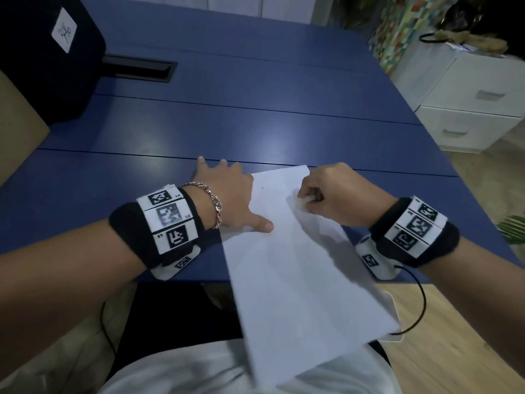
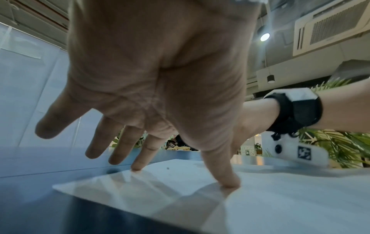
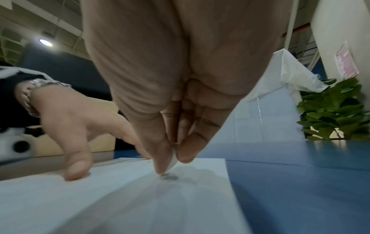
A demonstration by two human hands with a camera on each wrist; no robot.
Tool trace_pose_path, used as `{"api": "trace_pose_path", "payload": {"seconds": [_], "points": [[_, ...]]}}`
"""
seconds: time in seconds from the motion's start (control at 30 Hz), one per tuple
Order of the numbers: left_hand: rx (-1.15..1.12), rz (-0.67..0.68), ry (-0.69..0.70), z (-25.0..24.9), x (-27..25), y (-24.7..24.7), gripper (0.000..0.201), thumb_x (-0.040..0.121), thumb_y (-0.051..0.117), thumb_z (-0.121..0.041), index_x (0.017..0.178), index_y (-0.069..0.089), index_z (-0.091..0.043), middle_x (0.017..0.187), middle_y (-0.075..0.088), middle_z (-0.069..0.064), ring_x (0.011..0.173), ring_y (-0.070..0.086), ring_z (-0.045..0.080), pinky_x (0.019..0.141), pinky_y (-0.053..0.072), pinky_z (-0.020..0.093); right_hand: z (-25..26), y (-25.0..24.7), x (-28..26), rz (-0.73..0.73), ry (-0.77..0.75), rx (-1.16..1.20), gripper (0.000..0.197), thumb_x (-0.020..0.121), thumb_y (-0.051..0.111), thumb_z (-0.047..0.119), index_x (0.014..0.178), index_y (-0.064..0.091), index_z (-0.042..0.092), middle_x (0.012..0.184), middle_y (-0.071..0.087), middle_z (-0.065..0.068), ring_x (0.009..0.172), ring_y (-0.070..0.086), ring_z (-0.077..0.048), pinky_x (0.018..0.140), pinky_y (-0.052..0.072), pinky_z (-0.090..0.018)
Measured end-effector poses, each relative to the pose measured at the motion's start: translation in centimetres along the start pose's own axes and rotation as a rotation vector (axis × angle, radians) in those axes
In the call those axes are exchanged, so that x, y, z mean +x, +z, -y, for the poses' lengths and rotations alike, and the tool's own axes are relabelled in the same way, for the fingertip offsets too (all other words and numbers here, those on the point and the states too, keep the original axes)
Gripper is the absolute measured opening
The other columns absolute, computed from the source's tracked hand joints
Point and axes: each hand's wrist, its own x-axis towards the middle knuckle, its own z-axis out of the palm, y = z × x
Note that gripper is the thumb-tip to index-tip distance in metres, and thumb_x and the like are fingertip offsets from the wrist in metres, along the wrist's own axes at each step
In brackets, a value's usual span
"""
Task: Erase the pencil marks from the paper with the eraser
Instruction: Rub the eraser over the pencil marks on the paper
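The paper [image 1: 298,251] lies on the near part of the blue table [image 1: 255,109], skewed, with its near end hanging past the table edge over my lap. Near its far right corner I see a small dark smudge of pencil marks [image 3: 169,177]; a separate tiny dark speck [image 1: 262,188] sits further left, and I cannot tell whether that is pencil or debris. The eraser [image 3: 173,159], white and thin, is pinched between thumb and fingertips of my right hand [image 1: 335,194], with its lower edge just above or touching the sheet beside the smudge; contact cannot be confirmed from the right wrist view. My left hand [image 1: 227,191] is spread flat with straight fingers, grasping nothing: the thumb [image 2: 228,178] and one fingertip press the left margin of the sheet, and the other fingers rest on the table beyond it. I judge the step in hand to be the rubbing stroke over the smudge, with the mark not yet cleared. The next move calls for short strokes with moderate downward pressure, directed away from the anchoring thumb so the sheet stays taut. The overhanging end is unsupported, so a stroke toward the left hand could buckle or crease the paper.
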Motion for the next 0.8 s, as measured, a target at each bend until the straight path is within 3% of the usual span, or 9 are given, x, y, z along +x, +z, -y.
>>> {"api": "trace_pose_path", "payload": {"seconds": [0.03, 0.1, 0.17, 0.23, 0.3, 0.37, 0.43, 0.63, 0.8], "points": [[-0.012, -0.033, 0.016, 0.2, -0.2, -0.1, 0.104, 0.06, 0.046, -0.103, 0.13, 0.052, -0.026, 0.14, 0.052, 0.002, 0.143, 0.04, 0.033, 0.117, 0.022, 0.07, -0.4, 0.0, 0.3, -0.017, 0.021, -0.001, 0.007, 0.085, 0.072, 0.015, 0.09, 0.076, 0.019, 0.084, 0.064, 0.01, 0.078, 0.059, -0.014, 0.069, 0.048, -0.028], [-0.044, -0.082, 0.031, 0.7, -0.5, -0.1, 0.072, 0.068, 0.056, -0.093, 0.104, 0.047, -0.031, 0.116, 0.056, -0.003, 0.124, 0.054, 0.028, 0.111, 0.035, 0.06, -1.0, -0.1, 0.9, -0.034, 0.046, 0.013, 0.008, 0.085, 0.07, 0.014, 0.088, 0.075, 0.019, 0.084, 0.066, 0.009, 0.077, 0.06, -0.013, 0.07, 0.051, -0.03], [-0.089, -0.114, 0.056, 1.3, -0.7, 0.0, 0.065, 0.068, 0.063, -0.088, 0.098, 0.044, -0.033, 0.102, 0.048, -0.007, 0.105, 0.058, 0.024, 0.097, 0.046, 0.048, -1.3, -0.3, 1.2, -0.019, 0.047, 0.023, 0.008, 0.084, 0.069, 0.015, 0.083, 0.073, 0.022, 0.082, 0.067, 0.011, 0.075, 0.06, -0.01, 0.071, 0.056, -0.036], [-0.153, -0.105, 0.093, 1.8, -0.3, 0.2, 0.082, 0.065, 0.066, -0.088, 0.126, 0.049, -0.036, 0.12, 0.049, -0.005, 0.111, 0.058, 0.024, 0.091, 0.049, 0.043, -1.3, -0.6, 1.7, 0.023, 0.047, 0.022, 0.006, 0.083, 0.073, 0.017, 0.083, 0.073, 0.023, 0.082, 0.068, 0.011, 0.076, 0.062, -0.01, 0.072, 0.057, -0.039], [-0.188, -0.037, 0.125, 2.1, 0.2, 0.5, 0.11, 0.06, 0.062, -0.093, 0.155, 0.027, -0.049, 0.153, 0.035, 0.001, 0.137, 0.046, 0.028, 0.105, 0.046, 0.05, -0.9, -0.9, 2.2, 0.057, 0.054, 0.035, 0.008, 0.083, 0.078, 0.021, 0.088, 0.075, 0.024, 0.085, 0.07, 0.011, 0.079, 0.065, -0.01, 0.075, 0.058, -0.037], [-0.179, 0.029, 0.139, 2.0, 0.7, 0.5, 0.121, 0.053, 0.053, -0.1, 0.158, 0.012, -0.055, 0.168, 0.013, 0.004, 0.154, 0.022, 0.032, 0.114, 0.036, 0.061, -0.2, -0.9, 2.8, 0.053, 0.042, 0.069, 0.014, 0.082, 0.081, 0.023, 0.095, 0.076, 0.025, 0.087, 0.071, 0.012, 0.081, 0.066, -0.006, 0.077, 0.058, -0.033], [-0.162, 0.066, 0.145, 1.9, 1.0, 0.4, 0.12, 0.057, 0.053, -0.1, 0.159, 0.008, -0.055, 0.172, 0.004, 0.004, 0.157, 0.011, 0.035, 0.114, 0.033, 0.067, 0.5, -0.6, 3.5, 0.034, 0.01, 0.099, 0.017, 0.082, 0.081, 0.024, 0.099, 0.077, 0.024, 0.088, 0.07, 0.013, 0.08, 0.063, 0.0, 0.077, 0.057, -0.03], [-0.125, 0.086, 0.119, 1.6, 1.2, 0.5, 0.117, 0.066, 0.057, -0.096, 0.16, 0.0, -0.054, 0.173, -0.005, -0.002, 0.159, -0.001, 0.035, 0.114, 0.027, 0.073, 1.4, 0.5, 3.9, 0.0, -0.022, 0.059, 0.015, 0.086, 0.075, 0.023, 0.1, 0.077, 0.019, 0.089, 0.068, 0.007, 0.075, 0.059, -0.009, 0.077, 0.057, -0.038], [-0.139, 0.1, 0.114, 1.7, 1.2, 0.6, 0.117, 0.067, 0.058, -0.095, 0.16, 0.0, -0.054, 0.174, -0.008, -0.003, 0.16, -0.004, 0.036, 0.115, 0.024, 0.074, 2.0, -0.1, 3.2, 0.107, -0.091, 0.058, 0.019, 0.083, 0.081, 0.024, 0.101, 0.077, 0.021, 0.088, 0.07, 0.01, 0.074, 0.06, -0.005, 0.074, 0.053, -0.024]]}}
